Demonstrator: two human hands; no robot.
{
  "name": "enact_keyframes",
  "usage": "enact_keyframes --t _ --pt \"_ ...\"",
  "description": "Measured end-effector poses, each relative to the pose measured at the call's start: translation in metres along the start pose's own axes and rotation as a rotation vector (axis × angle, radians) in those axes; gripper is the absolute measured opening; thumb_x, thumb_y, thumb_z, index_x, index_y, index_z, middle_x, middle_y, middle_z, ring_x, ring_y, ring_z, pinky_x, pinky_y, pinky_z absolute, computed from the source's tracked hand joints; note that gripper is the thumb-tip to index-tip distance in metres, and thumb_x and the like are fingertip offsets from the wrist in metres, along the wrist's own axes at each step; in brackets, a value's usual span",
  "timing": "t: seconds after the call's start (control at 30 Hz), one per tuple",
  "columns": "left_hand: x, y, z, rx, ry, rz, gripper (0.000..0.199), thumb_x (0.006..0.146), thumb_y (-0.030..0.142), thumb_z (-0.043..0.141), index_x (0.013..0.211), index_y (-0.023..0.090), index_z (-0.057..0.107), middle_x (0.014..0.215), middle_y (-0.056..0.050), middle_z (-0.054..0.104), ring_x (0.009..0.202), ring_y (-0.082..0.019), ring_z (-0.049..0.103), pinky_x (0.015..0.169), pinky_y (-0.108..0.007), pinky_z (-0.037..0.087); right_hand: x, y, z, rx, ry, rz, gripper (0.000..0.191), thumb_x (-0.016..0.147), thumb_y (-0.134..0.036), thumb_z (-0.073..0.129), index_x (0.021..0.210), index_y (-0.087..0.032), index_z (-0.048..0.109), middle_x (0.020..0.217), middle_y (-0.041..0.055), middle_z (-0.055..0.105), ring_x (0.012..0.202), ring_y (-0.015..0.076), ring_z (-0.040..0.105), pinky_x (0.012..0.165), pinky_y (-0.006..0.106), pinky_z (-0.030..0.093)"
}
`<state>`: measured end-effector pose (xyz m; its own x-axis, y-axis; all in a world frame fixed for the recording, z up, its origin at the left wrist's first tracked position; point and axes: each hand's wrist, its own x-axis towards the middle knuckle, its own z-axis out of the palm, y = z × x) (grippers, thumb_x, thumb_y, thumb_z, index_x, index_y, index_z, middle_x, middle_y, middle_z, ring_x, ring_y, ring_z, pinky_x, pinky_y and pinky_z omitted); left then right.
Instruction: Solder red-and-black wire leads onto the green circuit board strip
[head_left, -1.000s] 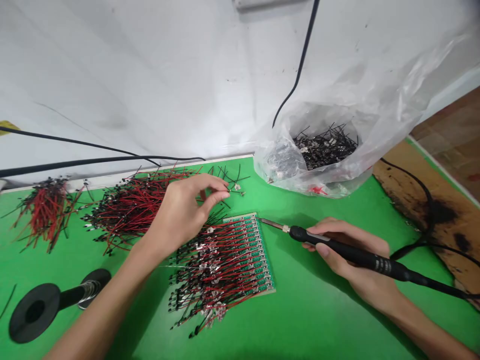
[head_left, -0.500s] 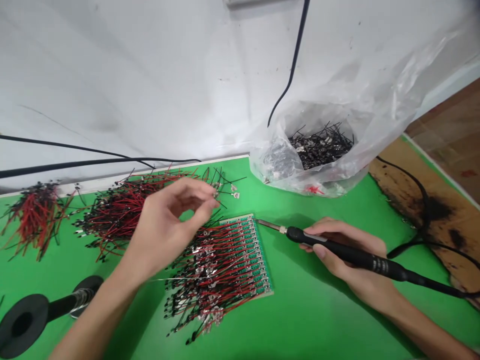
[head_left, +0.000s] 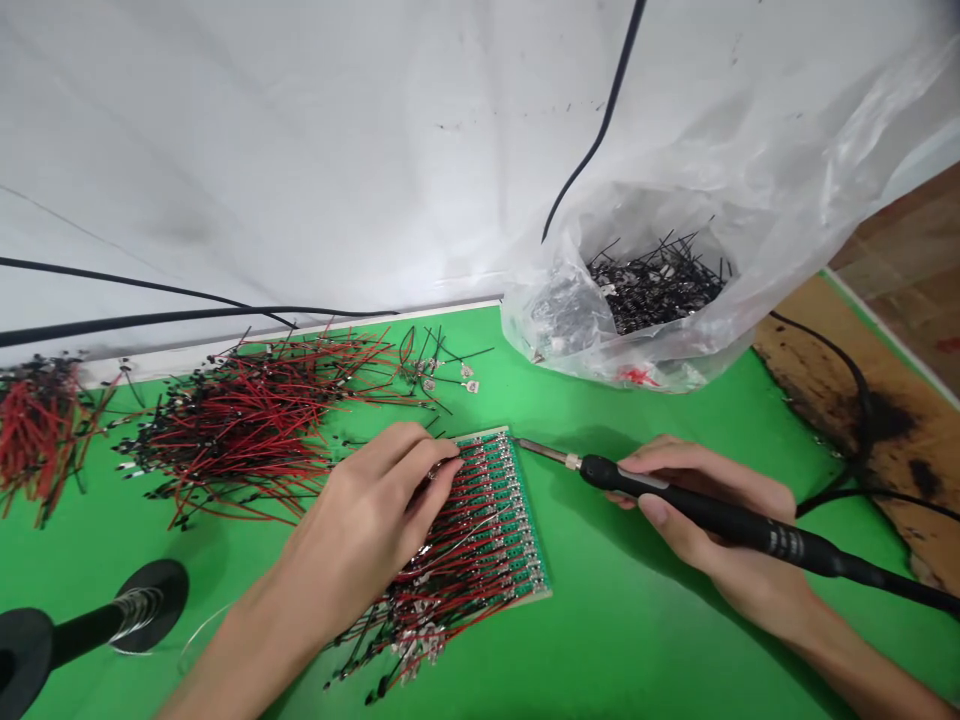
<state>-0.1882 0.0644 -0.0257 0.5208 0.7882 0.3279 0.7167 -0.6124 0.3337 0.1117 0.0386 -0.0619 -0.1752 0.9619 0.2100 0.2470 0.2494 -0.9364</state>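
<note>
The left hand [head_left: 367, 525] curls in a narrow grip over the red-and-black wires [head_left: 480, 530] fixed along a circuit board [head_left: 531, 560]; I cannot tell whether it pinches one. The right hand [head_left: 720, 570] closes firmly around a black soldering iron [head_left: 787, 545], its tip just beside the board. The board lies on the green bench [head_left: 622, 640], near a loose wire pile [head_left: 247, 430].
</note>
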Motion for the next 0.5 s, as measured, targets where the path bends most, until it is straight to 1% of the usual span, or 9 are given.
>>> enact_keyframes --t 0.1,0.23,0.3,0.5 --pt "-0.001 -0.0011 0.0018 0.009 -0.012 0.02 0.012 0.099 0.012 0.056 0.11 0.015 0.062 0.098 -0.003 0.062 0.086 -0.012 0.062 0.08 -0.026 0.052 -0.0003 0.0003 -0.0013 -0.017 -0.001 -0.011 0.019 0.093 -0.015 0.067 0.108 -0.027 0.07 0.092 0.0035 0.068 0.074 0.0157 0.07 0.064 0.025 0.057" --pt "0.0 0.0018 0.0034 -0.003 0.024 0.013 0.013 0.097 0.008 0.06 0.108 0.014 0.06 0.098 -0.003 0.061 0.089 -0.013 0.057 0.083 -0.028 0.049 -0.0007 0.0013 -0.0012 -0.045 -0.002 -0.009 0.019 0.093 -0.015 0.068 0.108 -0.027 0.07 0.092 0.0031 0.068 0.075 0.0149 0.069 0.066 0.024 0.056" --pt "0.0006 0.003 0.0045 -0.008 0.022 0.021 0.013 0.096 0.007 0.061 0.108 0.013 0.059 0.099 -0.003 0.063 0.091 -0.014 0.055 0.085 -0.03 0.048 -0.0002 0.0011 -0.0007 -0.05 0.0 -0.013 0.02 0.093 -0.014 0.068 0.108 -0.026 0.07 0.092 0.0032 0.068 0.075 0.0144 0.069 0.066 0.024 0.056" --pt "-0.0018 0.0023 0.0086 -0.029 -0.022 0.022 0.014 0.097 0.009 0.06 0.111 0.014 0.058 0.114 -0.005 0.065 0.107 -0.017 0.056 0.097 -0.035 0.046 0.0013 0.0011 -0.0006 -0.05 0.009 -0.055 0.019 0.091 -0.014 0.069 0.107 -0.023 0.07 0.092 0.0043 0.069 0.074 0.0146 0.07 0.064 0.023 0.057"
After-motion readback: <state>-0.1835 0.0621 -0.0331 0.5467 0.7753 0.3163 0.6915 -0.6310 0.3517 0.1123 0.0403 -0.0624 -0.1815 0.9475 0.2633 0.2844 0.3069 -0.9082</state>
